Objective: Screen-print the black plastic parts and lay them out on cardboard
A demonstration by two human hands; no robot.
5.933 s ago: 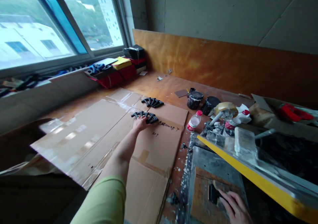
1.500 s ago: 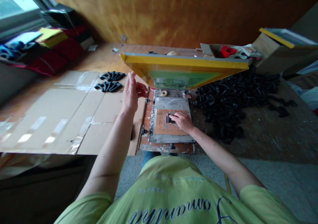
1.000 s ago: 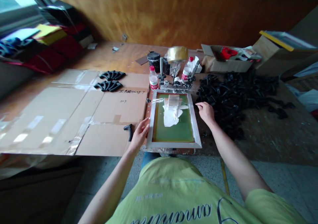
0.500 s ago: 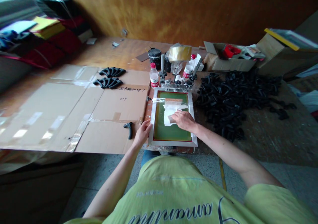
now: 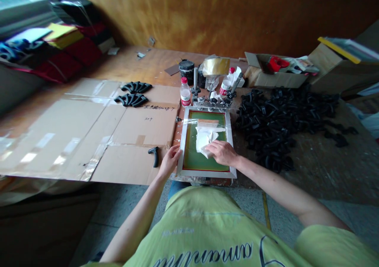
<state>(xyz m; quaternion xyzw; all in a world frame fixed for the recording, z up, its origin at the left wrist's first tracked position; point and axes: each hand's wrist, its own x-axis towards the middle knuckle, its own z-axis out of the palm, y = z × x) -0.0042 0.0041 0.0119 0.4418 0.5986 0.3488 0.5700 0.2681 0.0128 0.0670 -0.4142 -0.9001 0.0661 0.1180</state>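
A screen printing frame (image 5: pixel 234 162) with silver edges and a green mesh lies in front of me. My left hand (image 5: pixel 171 158) grips its left edge, fingers curled against the metal. Over the mesh, my right hand (image 5: pixel 220 152) is closed on a crumpled white wipe (image 5: pixel 203 140), cloth or paper, that rests on the green surface. A squeegee-like strip with a wooden edge (image 5: pixel 208 122) lies on the upper mesh, partly under clear film. Left of my left hand, a single black curved handle-like part (image 5: pixel 154 156) lies on the flattened cardboard (image 5: pixel 130 129).
Behind the frame stand a hinge clamp (image 5: pixel 211 103), a red-capped bottle (image 5: pixel 185 92), a dark tub (image 5: pixel 186 70) and a tape roll (image 5: pixel 216 66). A heap of black parts (image 5: pixel 272 117) covers the right. Two rows of black parts (image 5: pixel 133 93) lie on the cardboard.
My right hand has moved a little toward me, drawing the lower part of the white wipe down over the mesh. My left hand stays at the frame's edge. The view has shifted slightly.
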